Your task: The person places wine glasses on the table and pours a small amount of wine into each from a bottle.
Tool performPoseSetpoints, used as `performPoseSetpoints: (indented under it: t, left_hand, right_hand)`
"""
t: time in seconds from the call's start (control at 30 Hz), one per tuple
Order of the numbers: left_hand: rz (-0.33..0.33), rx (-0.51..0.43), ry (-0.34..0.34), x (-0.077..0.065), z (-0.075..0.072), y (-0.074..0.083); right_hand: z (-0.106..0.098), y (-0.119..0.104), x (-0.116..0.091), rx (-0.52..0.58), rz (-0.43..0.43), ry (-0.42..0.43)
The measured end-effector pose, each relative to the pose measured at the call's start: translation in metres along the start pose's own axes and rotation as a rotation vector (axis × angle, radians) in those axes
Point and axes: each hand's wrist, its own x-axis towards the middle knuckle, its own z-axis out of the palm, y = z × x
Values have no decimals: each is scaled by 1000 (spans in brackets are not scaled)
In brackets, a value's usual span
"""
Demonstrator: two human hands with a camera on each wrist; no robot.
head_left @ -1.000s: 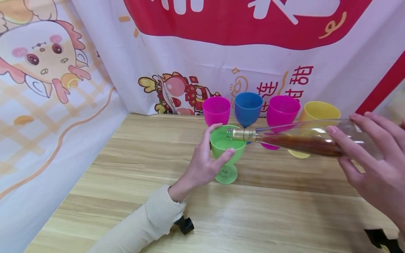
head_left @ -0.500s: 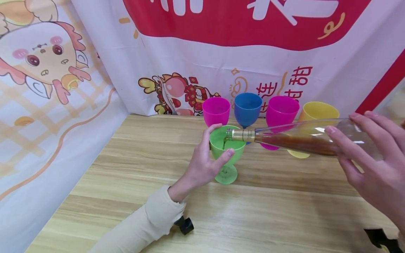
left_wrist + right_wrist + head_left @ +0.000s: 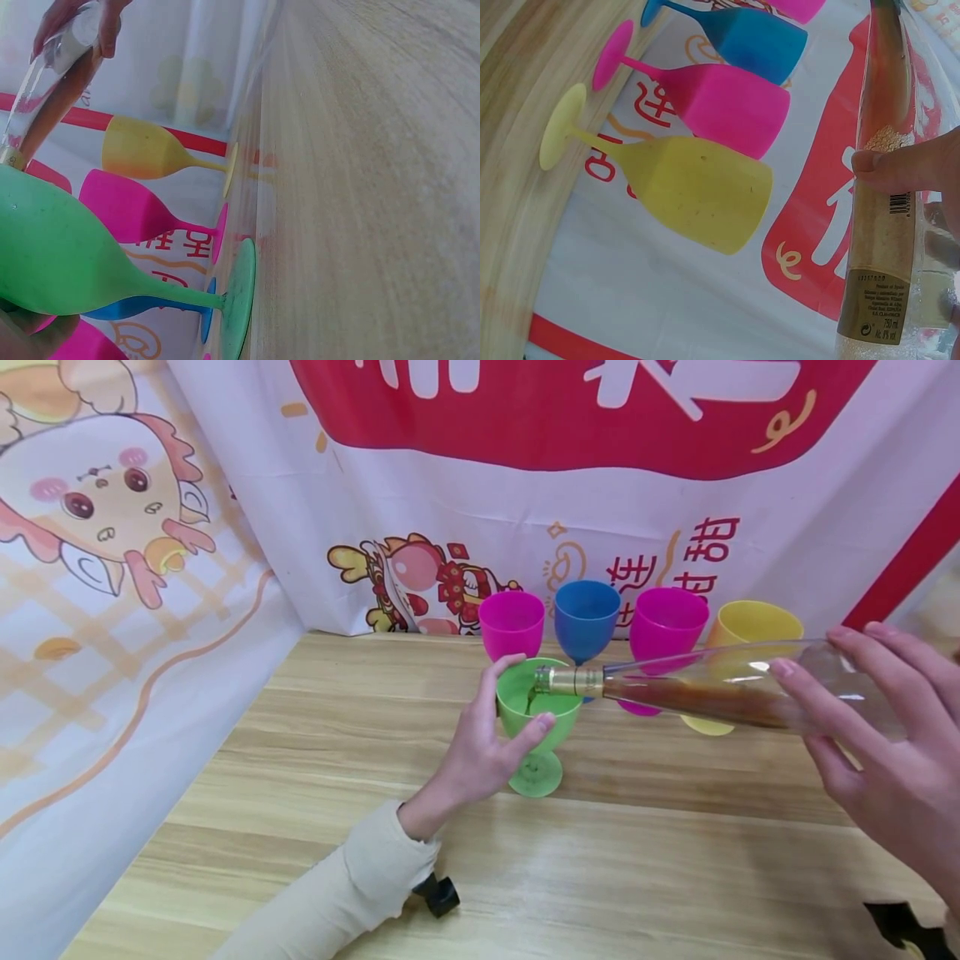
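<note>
My left hand (image 3: 480, 743) holds the bowl of a green plastic goblet (image 3: 562, 727), thumb on the near side. Upright, the goblet has its foot at the wooden tabletop. My right hand (image 3: 900, 727) grips a clear glass wine bottle (image 3: 697, 697) near its base, tilted almost level with its neck pointing left. Over the goblet's rim sits the bottle mouth, and a thin stream of dark liquid runs into the bowl. Brown liquid lies along the bottle's lower side. The right wrist view shows a thumb (image 3: 904, 166) pressed on the bottle above a printed label (image 3: 874, 307).
Behind the green goblet stands a row: a pink goblet (image 3: 512, 622), a blue goblet (image 3: 587, 622), another pink goblet (image 3: 667, 627) and a yellow goblet (image 3: 757, 622). A printed cloth (image 3: 420, 485) hangs close behind them. The wooden table (image 3: 315, 735) extends left and front.
A stream of liquid has appeared between the bottle mouth and the green goblet. The level in the bottle looks slightly lower. Both hands stay nearly still.
</note>
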Motion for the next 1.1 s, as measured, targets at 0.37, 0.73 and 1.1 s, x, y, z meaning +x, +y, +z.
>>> performPoseSetpoints:
  t: [0.37,0.73,1.1]
  left_hand:
    - [-18,1,-5,0,0,0]
    - [-22,4,-2,0,0,0]
    - [-18,-12,-5,0,1,0]
  right_hand:
    - [4,-2,2,10,1,56]
    - [4,-3,3,12,4,69]
    - [4,-6,6,22,10,97]
